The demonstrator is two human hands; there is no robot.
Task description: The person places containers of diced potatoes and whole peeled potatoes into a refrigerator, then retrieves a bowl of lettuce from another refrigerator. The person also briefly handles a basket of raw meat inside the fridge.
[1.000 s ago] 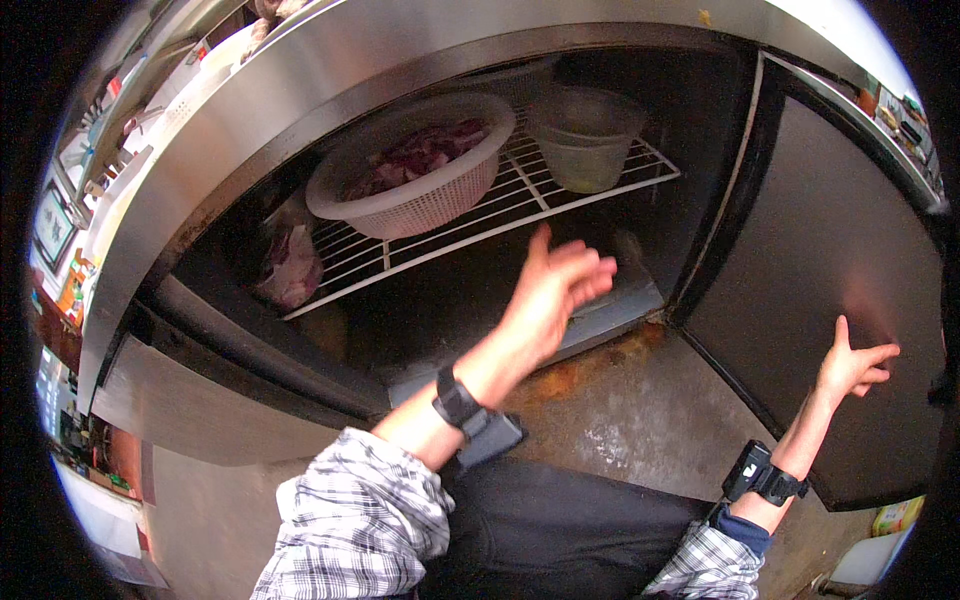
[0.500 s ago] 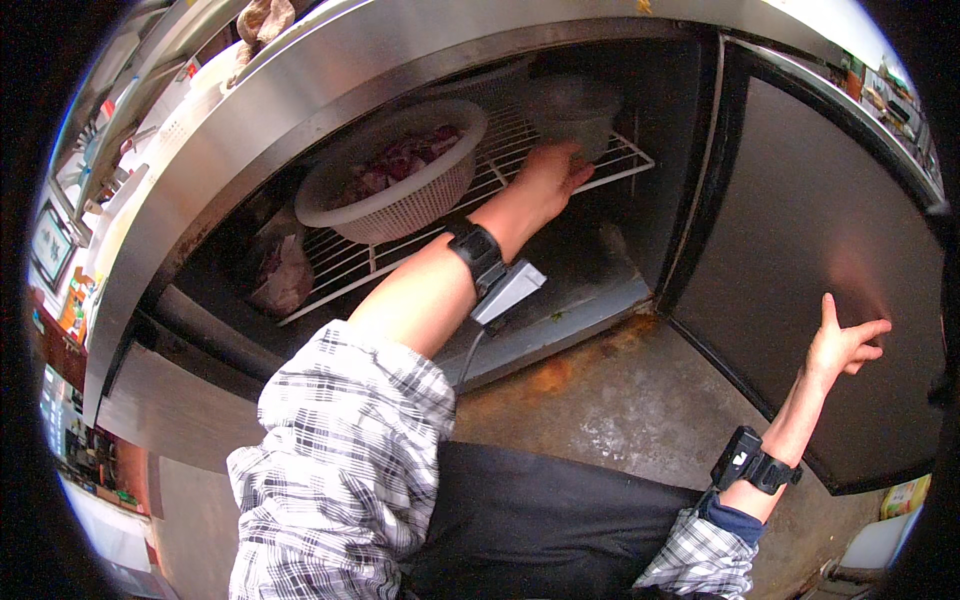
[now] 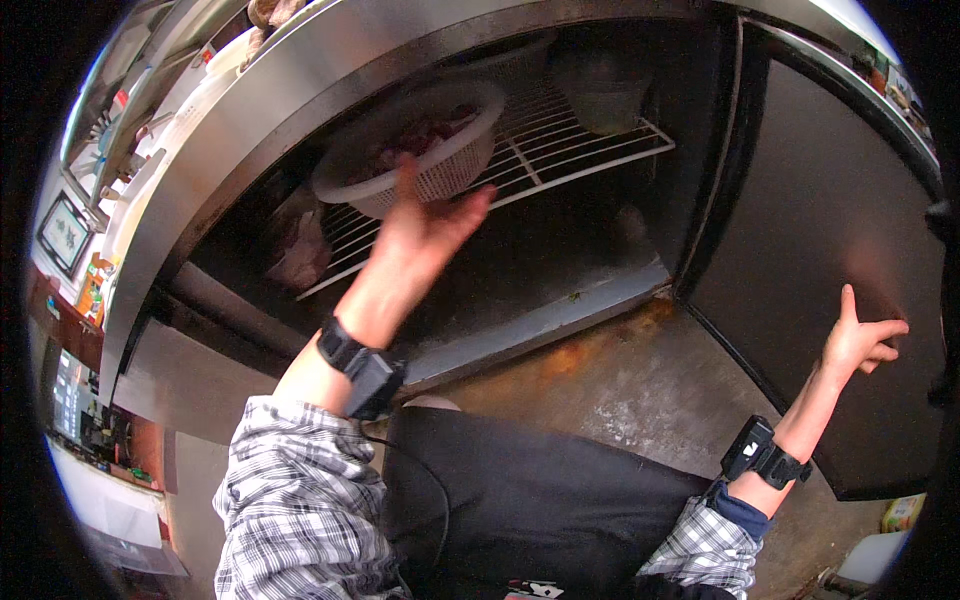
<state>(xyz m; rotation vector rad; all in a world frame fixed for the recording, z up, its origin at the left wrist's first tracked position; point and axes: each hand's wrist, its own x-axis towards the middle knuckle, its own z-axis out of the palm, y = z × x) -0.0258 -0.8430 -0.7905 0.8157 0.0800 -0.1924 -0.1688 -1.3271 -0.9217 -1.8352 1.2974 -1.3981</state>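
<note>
Inside an open steel refrigerated cabinet, a white perforated basket (image 3: 460, 160) holding reddish-purple pieces (image 3: 428, 132) rests on a wire rack (image 3: 555, 162). A translucent container (image 3: 603, 98) stands at the rack's right, a pale bagged lump (image 3: 300, 250) at its left. My left hand (image 3: 418, 235), thumb and fingers apart and somewhat blurred, is at the basket's front; whether it touches it I cannot tell. My right hand (image 3: 858, 340) has its fingers spread against the dark inner face of the open door (image 3: 780, 180), holding nothing.
The cabinet's metal sill (image 3: 540, 320) runs above a stained floor (image 3: 640, 400), with my dark-clothed lap below. A pale bin (image 3: 868, 555) sits at lower right. Shelves and kitchen clutter line the far left edge, along with a framed picture (image 3: 62, 230).
My left hand reached to the translucent container half a second ago; it has since moved left and toward me, to the basket's front. My right hand has stayed on the door.
</note>
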